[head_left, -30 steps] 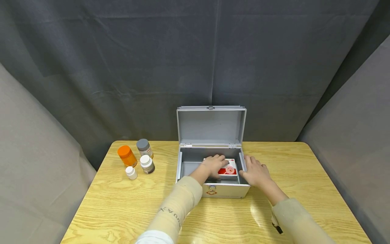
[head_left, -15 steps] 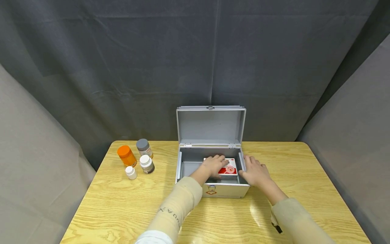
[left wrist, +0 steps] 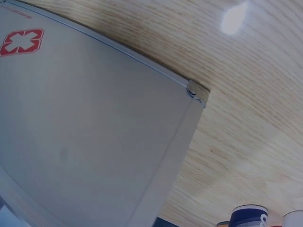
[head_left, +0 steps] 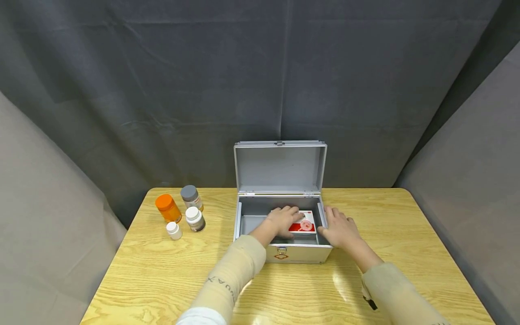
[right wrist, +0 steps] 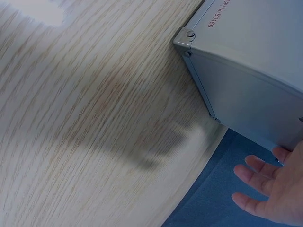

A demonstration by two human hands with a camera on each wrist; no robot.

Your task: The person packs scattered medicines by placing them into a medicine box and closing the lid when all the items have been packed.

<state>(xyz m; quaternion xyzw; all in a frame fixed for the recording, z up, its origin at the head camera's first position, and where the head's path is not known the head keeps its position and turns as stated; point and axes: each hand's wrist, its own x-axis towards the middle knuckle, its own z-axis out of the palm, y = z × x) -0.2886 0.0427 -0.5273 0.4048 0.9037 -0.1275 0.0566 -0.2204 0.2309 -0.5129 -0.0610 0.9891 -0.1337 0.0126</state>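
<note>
Right hand, fingers spread and loose, rests on the metal case at its three o'clock; a light brace suits. Left hand covers the red-and-white carton, inside towards three; whether it pinches, I cannot tell. Moving the carton wants it level, clear of the raised lid at twelve.

So the left hand is back-up, fingers fanned forward and off to the right, thumb on the near side of them. The right hand is just right of it, not touching it, also back-up, fingers pointing forward, thumb poking out toward the left one. Its own wrist cam shows the fingertips spread with gaps between them. Both arms slant inward to the hands, bare at the left wrist and right wrist, with beige sleeves behind those.
</note>
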